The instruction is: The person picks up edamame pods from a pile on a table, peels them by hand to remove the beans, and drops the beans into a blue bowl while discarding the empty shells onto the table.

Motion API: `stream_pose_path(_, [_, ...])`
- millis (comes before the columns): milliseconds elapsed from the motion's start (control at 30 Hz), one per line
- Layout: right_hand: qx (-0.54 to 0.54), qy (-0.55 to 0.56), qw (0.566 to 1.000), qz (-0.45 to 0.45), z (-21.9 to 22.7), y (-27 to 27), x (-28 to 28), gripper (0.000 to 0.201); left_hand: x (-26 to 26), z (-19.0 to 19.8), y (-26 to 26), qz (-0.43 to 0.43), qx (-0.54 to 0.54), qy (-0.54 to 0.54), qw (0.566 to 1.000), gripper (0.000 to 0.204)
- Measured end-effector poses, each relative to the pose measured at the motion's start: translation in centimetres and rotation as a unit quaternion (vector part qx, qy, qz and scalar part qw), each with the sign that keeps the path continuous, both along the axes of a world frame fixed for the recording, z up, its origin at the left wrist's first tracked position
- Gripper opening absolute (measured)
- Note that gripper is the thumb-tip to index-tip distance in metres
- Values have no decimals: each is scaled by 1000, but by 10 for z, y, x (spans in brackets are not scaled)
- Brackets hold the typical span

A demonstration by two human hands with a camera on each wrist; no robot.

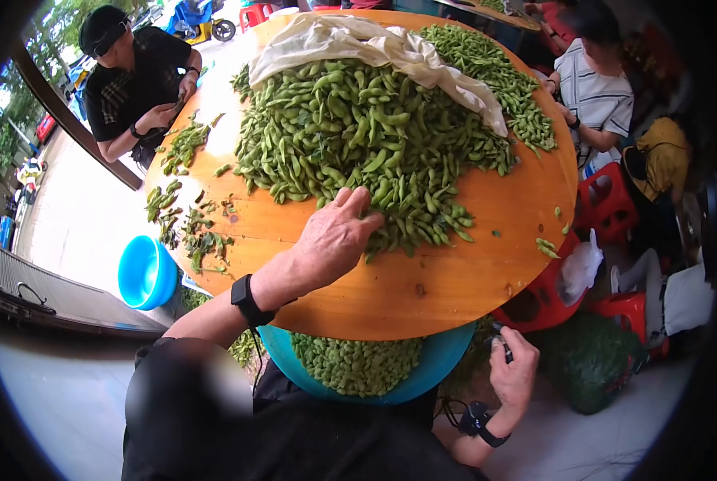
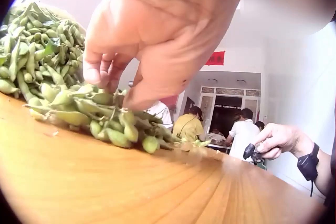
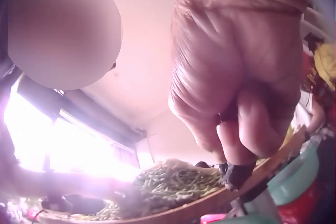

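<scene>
A large heap of green soybean pods (image 1: 326, 136) covers much of the round wooden table (image 1: 406, 301). At its near edge, my left hand (image 1: 338, 236) reaches down with bent fingers and grips a few pods; in the left wrist view, thumb and fingertips sink among the pods (image 2: 113, 121). Off the table's near right edge, my right hand (image 1: 515, 373) curls its fingers round a small black object (image 2: 252, 153) at the fingertips, its kind unclear. Below the table edge, a blue-green basin (image 1: 446, 361) holds many shelled green beans (image 1: 354, 365).
White cloth (image 1: 326, 40) lies over the heap's far side. Leaf scraps and pods (image 1: 206, 240) are scattered at the table's left. A blue bucket (image 1: 146, 272) stands beside it. People sit at left (image 1: 142, 80) and right (image 1: 595, 88). Red stools (image 1: 607, 200) and a dark green net bag (image 1: 591, 361) are at right.
</scene>
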State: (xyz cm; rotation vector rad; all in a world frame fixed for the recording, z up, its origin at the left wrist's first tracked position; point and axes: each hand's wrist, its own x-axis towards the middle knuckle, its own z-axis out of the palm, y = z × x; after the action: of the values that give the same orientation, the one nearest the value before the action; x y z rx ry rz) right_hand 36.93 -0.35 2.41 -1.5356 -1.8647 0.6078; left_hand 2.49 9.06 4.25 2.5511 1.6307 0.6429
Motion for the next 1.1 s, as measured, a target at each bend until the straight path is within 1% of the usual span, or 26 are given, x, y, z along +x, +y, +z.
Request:
stream_pose_path(67, [18, 20, 999, 25, 4, 5, -23, 19, -1, 1, 0, 12, 0, 4, 1000, 32])
stream_pose_path(100, [-12, 34, 999, 30, 9, 7, -34, 19, -2, 1, -1, 21, 10, -17, 1000, 25])
stream_pose_path(133, [-42, 47, 997, 34, 13, 8, -43, 18, -2, 2, -3, 20, 12, -17, 1000, 25])
stream_pose_path(200, [-7, 97, 994, 47, 3, 12, -63, 19, -2, 4, -8, 26, 57, -131, 989, 22])
stream_pose_path(233, [-24, 134, 990, 45, 9, 13, -76, 19, -1, 7, -11, 13, 55, -162, 985, 21])
stream_pose_path(267, [-27, 156, 986, 46, 7, 14, -87, 19, 2, 12, -19, 11, 53, -163, 985, 21])
stream_pose_path(300, [-37, 193, 979, 53, 1, 15, -95, 20, 6, 17, -30, 3, -33, -234, 972, 22])
stream_pose_path(333, [-46, 230, 970, 59, -3, 16, -103, 22, 10, 17, -40, -5, -119, -301, 946, 23])
stream_pose_path(367, [-120, 312, 941, 54, 0, 15, -111, 23, 15, 10, -51, -9, -170, -380, 909, 25])
stream_pose_path(400, [-192, 390, 899, 48, 3, 15, -119, 25, 21, 19, -60, 34, -271, -432, 859, 17])
stream_pose_path(433, [-195, 430, 879, 73, 1, 15, -126, 27, 23, 14, -66, 43, -300, -473, 827, 13])
stream_pose_path(467, [-198, 429, 879, 70, 1, 16, -128, 27, 25, 8, -71, 53, -327, -513, 792, 10])
stream_pose_path(533, [-303, 518, 793, 104, 0, 17, -131, 29, 28, -7, -80, 37, -319, -525, 788, 8])
stream_pose_path(567, [-316, 524, 783, 113, -3, 16, -131, 28, 30, -13, -84, 22, -308, -536, 786, 6])
stream_pose_path(667, [-309, 525, 786, 111, -7, 14, -130, 25, 36, -24, -92, 24, -282, -532, 798, 5])
stream_pose_path(700, [-312, 524, 785, 110, -8, 14, -129, 25, 37, -23, -95, 36, -289, -548, 784, 4])
stream_pose_path(733, [-314, 524, 783, 117, -8, 13, -127, 25, 38, -24, -96, 38, -291, -548, 783, 4])
stream_pose_path(800, [-317, 524, 781, 124, -7, 12, -127, 25, 38, -27, -98, 30, -224, -510, 830, 5])
stream_pose_path(833, [-315, 525, 782, 116, -6, 11, -128, 24, 39, -28, -98, 31, -225, -510, 830, 5])
stream_pose_path(900, [-314, 526, 783, 105, -6, 10, -127, 23, 39, -31, -98, -8, -93, -388, 917, 10])
stream_pose_path(933, [-289, 499, 809, 110, -6, 9, -126, 22, 40, -32, -100, -8, -95, -388, 917, 10])
stream_pose_path(967, [-265, 472, 833, 114, -6, 9, -125, 21, 39, -33, -103, -16, -195, -505, 840, 13])
stream_pose_path(1000, [-266, 473, 833, 113, -7, 9, -123, 21, 39, -34, -106, -22, -290, -607, 739, 16])
stream_pose_path(1033, [-286, 518, 795, 131, -7, 8, -120, 21, 38, -30, -103, -26, -358, -700, 618, 21])
stream_pose_path(1067, [-305, 561, 755, 148, -7, 7, -116, 20, 37, -30, -101, -25, -360, -699, 618, 21])
stream_pose_path(1100, [-305, 562, 755, 146, -10, 6, -113, 20, 35, -30, -100, -46, -437, -741, 507, 19])
